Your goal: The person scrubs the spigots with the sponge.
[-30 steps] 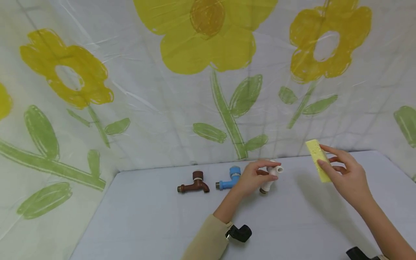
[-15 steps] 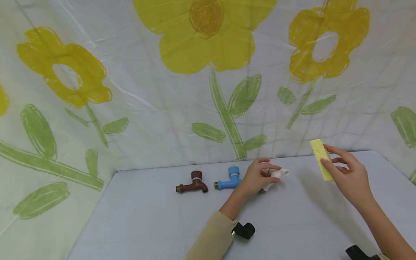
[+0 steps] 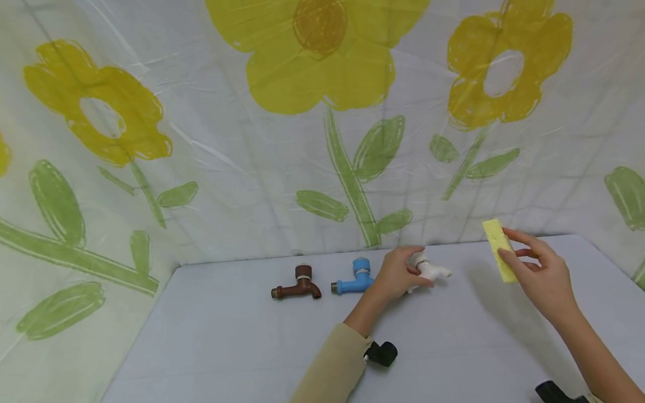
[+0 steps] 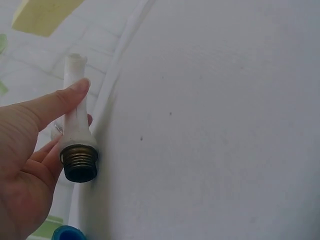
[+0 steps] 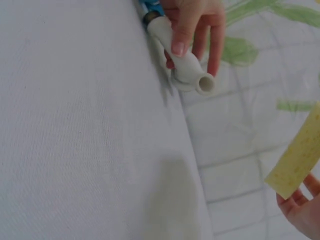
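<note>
My left hand [image 3: 395,274] grips a white faucet [image 3: 428,271] near the table's back edge, thumb on the near side of its body. In the left wrist view the faucet's dark threaded end [image 4: 80,162] points toward the camera. The right wrist view shows its round spout opening [image 5: 205,83]. My right hand [image 3: 541,268] pinches a yellow sponge [image 3: 500,250] between thumb and fingers, held up above the table to the right of the faucet. A blue faucet [image 3: 354,277] lies just left of my left hand, partly covered by it.
A brown faucet [image 3: 297,284] lies left of the blue one on the white-covered table [image 3: 216,336]. Behind the table hangs a sheet with a flower print [image 3: 322,67]. Each wrist wears a black camera mount, the left one [image 3: 381,354] over the table.
My left hand has turned the white faucet, so its spout swings to the right and downward. The right hand with the sponge has shifted slightly right.
</note>
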Action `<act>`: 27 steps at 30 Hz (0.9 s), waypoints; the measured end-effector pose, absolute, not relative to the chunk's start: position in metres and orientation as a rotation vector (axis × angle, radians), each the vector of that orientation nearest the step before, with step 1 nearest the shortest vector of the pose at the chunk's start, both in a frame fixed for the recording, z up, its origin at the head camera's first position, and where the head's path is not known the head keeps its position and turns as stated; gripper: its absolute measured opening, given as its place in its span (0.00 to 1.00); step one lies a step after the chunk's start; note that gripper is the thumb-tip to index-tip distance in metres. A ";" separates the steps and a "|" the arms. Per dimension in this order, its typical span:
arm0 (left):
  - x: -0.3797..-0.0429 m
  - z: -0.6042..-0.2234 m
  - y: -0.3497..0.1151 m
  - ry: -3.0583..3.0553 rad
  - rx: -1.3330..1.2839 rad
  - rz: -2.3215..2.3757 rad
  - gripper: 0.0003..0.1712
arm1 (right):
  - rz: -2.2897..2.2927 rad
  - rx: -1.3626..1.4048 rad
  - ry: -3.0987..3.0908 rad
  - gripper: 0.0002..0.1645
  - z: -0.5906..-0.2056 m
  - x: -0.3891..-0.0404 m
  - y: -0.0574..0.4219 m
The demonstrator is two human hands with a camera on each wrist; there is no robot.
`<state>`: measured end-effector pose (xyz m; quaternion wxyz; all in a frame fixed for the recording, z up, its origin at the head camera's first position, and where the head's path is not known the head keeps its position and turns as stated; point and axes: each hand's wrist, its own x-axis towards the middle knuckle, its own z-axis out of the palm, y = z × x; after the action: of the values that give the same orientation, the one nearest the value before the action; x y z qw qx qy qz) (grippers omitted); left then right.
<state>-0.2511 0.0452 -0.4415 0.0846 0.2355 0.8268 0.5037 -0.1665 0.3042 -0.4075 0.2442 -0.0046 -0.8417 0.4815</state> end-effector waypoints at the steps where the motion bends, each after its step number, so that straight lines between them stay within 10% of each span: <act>1: -0.251 -0.441 0.045 2.459 0.694 1.503 0.47 | 1.315 -0.016 -2.305 0.29 -0.408 -0.167 0.305; 27: -0.251 -0.446 0.044 2.674 0.862 1.195 0.47 | 1.325 0.024 -2.366 0.28 -0.414 -0.168 0.305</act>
<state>-0.2513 0.0438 -0.4463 0.0442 0.2820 0.8751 0.3909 -0.1678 0.3047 -0.4141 0.2135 0.0088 -0.8524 0.4773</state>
